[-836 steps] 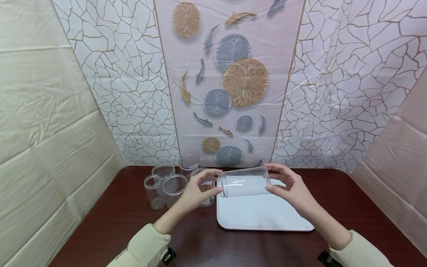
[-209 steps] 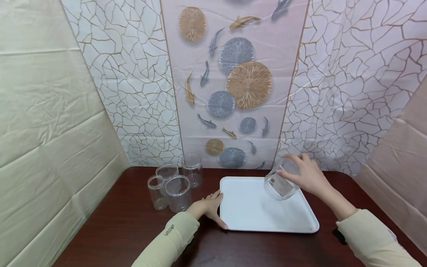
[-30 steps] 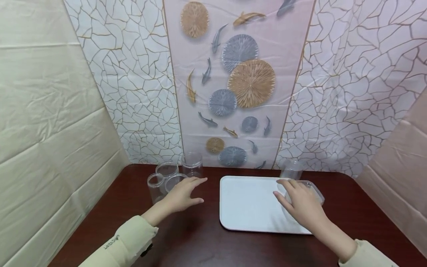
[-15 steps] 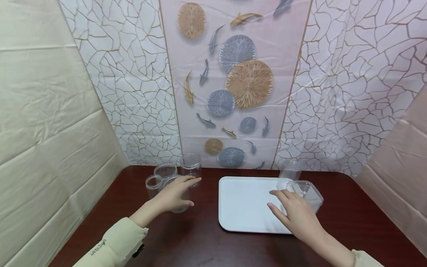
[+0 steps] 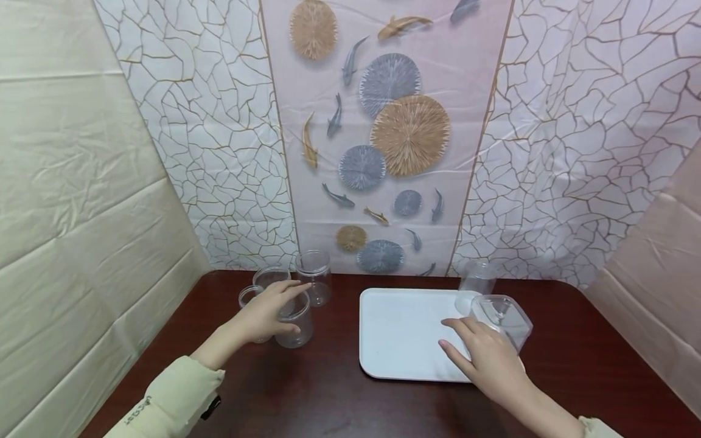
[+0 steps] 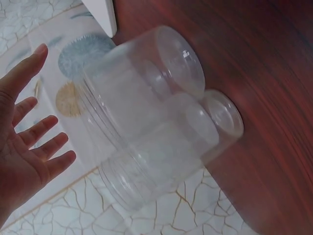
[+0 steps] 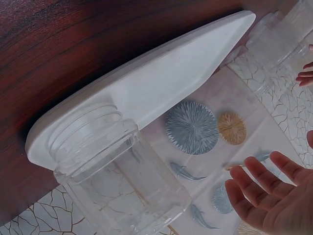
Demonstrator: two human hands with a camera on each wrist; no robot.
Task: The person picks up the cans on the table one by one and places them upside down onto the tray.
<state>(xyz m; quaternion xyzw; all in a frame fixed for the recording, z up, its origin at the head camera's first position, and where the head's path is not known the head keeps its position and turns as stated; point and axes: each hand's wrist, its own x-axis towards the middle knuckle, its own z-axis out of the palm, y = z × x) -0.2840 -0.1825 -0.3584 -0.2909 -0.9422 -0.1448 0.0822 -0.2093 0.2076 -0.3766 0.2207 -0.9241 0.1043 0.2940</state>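
My left hand (image 5: 268, 311) reaches over a group of clear jars at the left, thumb and fingers spread, holding nothing. The nearest jar (image 5: 296, 331) stands upright beside the thumb; others, including a back jar (image 5: 314, 286), are behind, one partly hidden by the hand. In the left wrist view, the fingers (image 6: 54, 147) are apart from the jars (image 6: 146, 112). My right hand (image 5: 487, 359) hovers over the right side of the white tray (image 5: 400, 334), its fingers loosely bent. A squarish clear jar (image 5: 506, 322) rests mouth down on the tray beside it, with a round jar (image 5: 477, 285) behind.
The tray lies on a dark red-brown table (image 5: 328, 401). A patterned cloth (image 5: 378, 213) hangs along the back edge, with a pale cloth wall (image 5: 109, 243) at the left and another (image 5: 652, 261) at the right.
Earlier my right hand held a jar tilted over the tray; now that hand is free and jars stand mouth down there. Over the last second my left hand has moved left over the jars.
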